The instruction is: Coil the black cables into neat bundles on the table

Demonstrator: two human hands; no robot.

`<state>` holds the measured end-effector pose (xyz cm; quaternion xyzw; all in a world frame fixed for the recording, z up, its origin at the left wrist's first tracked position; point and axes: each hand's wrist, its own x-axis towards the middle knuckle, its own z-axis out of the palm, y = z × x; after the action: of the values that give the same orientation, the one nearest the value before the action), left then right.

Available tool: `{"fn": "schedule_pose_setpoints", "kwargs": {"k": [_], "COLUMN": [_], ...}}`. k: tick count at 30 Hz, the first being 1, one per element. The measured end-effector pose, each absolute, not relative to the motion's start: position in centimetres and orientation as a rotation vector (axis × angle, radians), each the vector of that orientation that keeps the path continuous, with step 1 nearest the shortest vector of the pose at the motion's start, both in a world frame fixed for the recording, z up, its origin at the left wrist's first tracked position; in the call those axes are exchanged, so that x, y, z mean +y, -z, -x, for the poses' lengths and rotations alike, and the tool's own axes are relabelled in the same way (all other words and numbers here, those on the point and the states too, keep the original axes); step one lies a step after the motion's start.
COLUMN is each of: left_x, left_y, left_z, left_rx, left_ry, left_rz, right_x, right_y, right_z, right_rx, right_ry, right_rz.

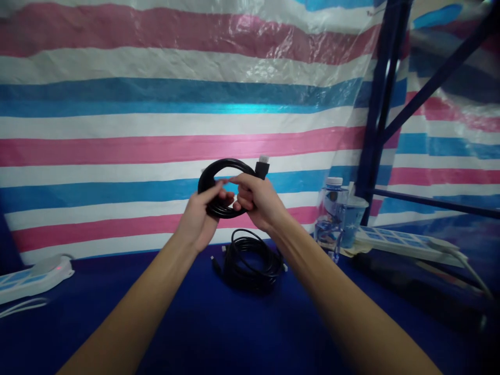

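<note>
A coiled black cable (230, 162) is held up in front of me, above the table. Its ring stands roughly upright, and a plug with a metal tip (262, 167) sticks up at the right side. My left hand (201, 216) is closed around the coil's lower left. On the right side, my right hand (258, 200) grips the coil below the plug, its index finger reaching toward my left fingers across the ring's middle. Beneath my hands, a second bundle of black cable (252, 263) lies on the blue table (219, 333), with several plug ends poking out.
A water bottle (330, 219) and a blue cup (354, 221) stand to the right. Beyond them lies a white power strip (406, 244), with a dark long object (414, 291) nearer. Another power strip (35, 276) sits at left. A striped sheet (156, 151) and metal posts (385, 88) stand behind.
</note>
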<state>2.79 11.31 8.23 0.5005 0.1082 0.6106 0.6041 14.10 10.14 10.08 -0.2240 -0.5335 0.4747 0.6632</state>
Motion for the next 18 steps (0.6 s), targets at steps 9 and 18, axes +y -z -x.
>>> {"fn": "schedule_pose_setpoints", "kwargs": {"k": [9,18], "left_x": [11.7,11.4], "left_y": [-7.8,-8.6], "left_z": [-2.6,-0.7], "left_rx": [0.546,0.563], "left_ry": [-1.443,-1.426], "left_rz": [-1.361,-1.627], "right_x": [11.6,10.7], "right_y": [-7.9,-8.2], "right_z": [-12.8,-11.8], "right_rx": [-1.097,-1.07], "right_ry": [-1.015,-0.97], "right_rz": [0.583,0.604]}}
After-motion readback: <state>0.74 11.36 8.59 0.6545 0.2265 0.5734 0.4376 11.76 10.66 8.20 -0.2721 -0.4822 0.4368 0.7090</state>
